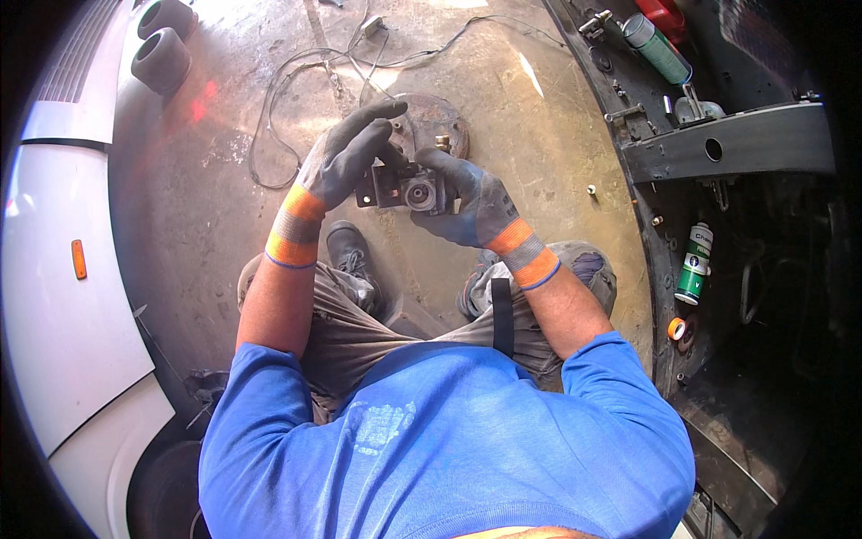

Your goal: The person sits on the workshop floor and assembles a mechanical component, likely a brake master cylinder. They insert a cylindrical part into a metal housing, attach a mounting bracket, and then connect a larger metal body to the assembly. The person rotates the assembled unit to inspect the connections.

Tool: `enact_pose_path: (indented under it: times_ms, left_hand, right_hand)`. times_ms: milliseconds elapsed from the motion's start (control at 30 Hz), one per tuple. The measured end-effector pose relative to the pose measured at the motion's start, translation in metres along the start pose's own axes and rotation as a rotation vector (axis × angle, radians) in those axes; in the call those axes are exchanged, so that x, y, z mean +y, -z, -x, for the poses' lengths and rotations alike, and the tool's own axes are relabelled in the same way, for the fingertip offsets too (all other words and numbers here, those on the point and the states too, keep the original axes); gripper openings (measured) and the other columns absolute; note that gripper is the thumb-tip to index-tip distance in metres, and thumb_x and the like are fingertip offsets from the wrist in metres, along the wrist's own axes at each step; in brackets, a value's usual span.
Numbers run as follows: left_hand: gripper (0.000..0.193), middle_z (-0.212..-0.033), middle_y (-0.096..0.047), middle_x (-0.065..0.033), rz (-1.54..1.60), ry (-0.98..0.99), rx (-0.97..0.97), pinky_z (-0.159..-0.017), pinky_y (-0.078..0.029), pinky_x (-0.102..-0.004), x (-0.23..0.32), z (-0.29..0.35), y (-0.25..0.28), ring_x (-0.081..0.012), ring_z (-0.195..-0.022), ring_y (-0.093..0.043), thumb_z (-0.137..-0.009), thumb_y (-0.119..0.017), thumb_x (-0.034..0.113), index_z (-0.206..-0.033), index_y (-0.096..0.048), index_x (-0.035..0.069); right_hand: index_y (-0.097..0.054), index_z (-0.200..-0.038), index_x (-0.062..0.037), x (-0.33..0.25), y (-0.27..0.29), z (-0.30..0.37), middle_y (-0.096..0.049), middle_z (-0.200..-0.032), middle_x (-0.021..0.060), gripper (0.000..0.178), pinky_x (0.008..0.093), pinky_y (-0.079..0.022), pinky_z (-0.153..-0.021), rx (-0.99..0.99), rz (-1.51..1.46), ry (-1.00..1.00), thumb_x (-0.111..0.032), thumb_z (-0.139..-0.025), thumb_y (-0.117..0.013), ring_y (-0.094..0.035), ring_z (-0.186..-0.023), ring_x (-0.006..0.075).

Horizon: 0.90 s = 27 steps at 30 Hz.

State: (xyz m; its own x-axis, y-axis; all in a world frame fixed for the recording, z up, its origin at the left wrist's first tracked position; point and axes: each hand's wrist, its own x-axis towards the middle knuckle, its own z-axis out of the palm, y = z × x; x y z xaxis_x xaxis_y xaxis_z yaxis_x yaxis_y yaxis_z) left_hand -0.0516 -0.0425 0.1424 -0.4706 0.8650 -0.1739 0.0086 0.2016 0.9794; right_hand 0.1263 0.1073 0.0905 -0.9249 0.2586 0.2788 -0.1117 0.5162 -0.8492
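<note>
My right hand (467, 199), in a dark glove with an orange and grey cuff, is closed around a grey metal valve-like part (419, 193). The part has a round opening that faces up, and a black bracket (384, 187) is attached to its left side. At its far end a brass fitting (443, 142) shows. My left hand (346, 157), gloved the same way, hovers beside the bracket with its fingers stretched to the right. Whether its fingertips touch the part is hard to see. Below lies a rusty round metal plate (456, 126), partly covered by the hands.
Thin cable (269, 135) loops over the concrete floor. A white vehicle panel (72, 269) borders the left. On the right runs a dark metal frame (736, 144) with a green spray can (660, 49), another can (694, 265) and an orange tape roll (676, 329). Two dark rubber-like cylinders (162, 61) stand far left.
</note>
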Motion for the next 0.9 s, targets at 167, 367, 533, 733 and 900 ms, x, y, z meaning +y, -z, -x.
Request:
enact_pose_path:
  times_ms: [167,367,533,733,900]
  left_hand:
    - [0.044,-0.094,-0.07,-0.0126,0.058,-0.155,0.31,-0.083,-0.05,-0.0295,-0.014,-0.009,0.0,-0.0163,-0.092,-0.066,-0.1,-0.046,0.032,-0.133,-0.053,0.002]
    - [0.045,-0.095,-0.068,-0.0122,-0.083,0.018,0.456,-0.082,-0.049,-0.0295,-0.03,-0.014,0.006,-0.0189,-0.09,-0.064,-0.099,-0.047,0.036,-0.124,-0.057,0.0]
    - [0.046,-0.095,-0.064,-0.008,-0.195,-0.043,0.148,-0.069,-0.053,-0.0286,-0.057,-0.02,-0.001,-0.0152,-0.081,-0.064,-0.099,-0.046,0.041,-0.124,-0.057,0.004]
    - [0.034,-0.112,-0.057,-0.0154,-0.631,-0.401,0.058,-0.072,-0.056,-0.03,-0.072,-0.025,-0.006,-0.0206,-0.089,-0.064,-0.1,-0.049,0.021,-0.128,-0.051,0.001]
    - [0.039,-0.102,-0.063,-0.0131,-0.291,-0.205,0.163,-0.078,-0.052,-0.0318,-0.05,-0.017,-0.02,-0.0209,-0.091,-0.065,-0.098,-0.048,0.033,-0.119,-0.057,0.001]
  right_hand:
    - [-0.055,-0.129,-0.0098,0.009,-0.003,-0.001,-0.066,-0.113,0.0175,0.071,0.0352,-0.054,-0.089,0.067,-0.082,-0.008,-0.023,-0.066,-0.086,-0.066,-0.105,0.0296]
    - [-0.05,-0.13,-0.0129,0.008,0.006,-0.01,-0.067,-0.11,0.0157,0.074,0.0362,-0.055,-0.085,0.218,-0.004,0.015,-0.026,-0.067,-0.086,-0.067,-0.102,0.0297]
    - [-0.049,-0.128,-0.0141,0.009,0.011,-0.012,-0.067,-0.107,0.0151,0.073,0.0392,-0.056,-0.08,0.295,0.091,0.047,-0.028,-0.067,-0.086,-0.068,-0.096,0.0317]
    - [-0.05,-0.129,-0.0127,0.013,0.013,-0.007,-0.066,-0.11,0.0145,0.071,0.0371,-0.055,-0.083,0.261,0.09,0.015,-0.025,-0.069,-0.086,-0.067,-0.099,0.0283]
    - [-0.05,-0.13,-0.0103,0.01,0.014,-0.007,-0.064,-0.117,0.012,0.069,0.0334,-0.053,-0.091,0.213,0.03,-0.009,-0.016,-0.071,-0.084,-0.064,-0.108,0.022]
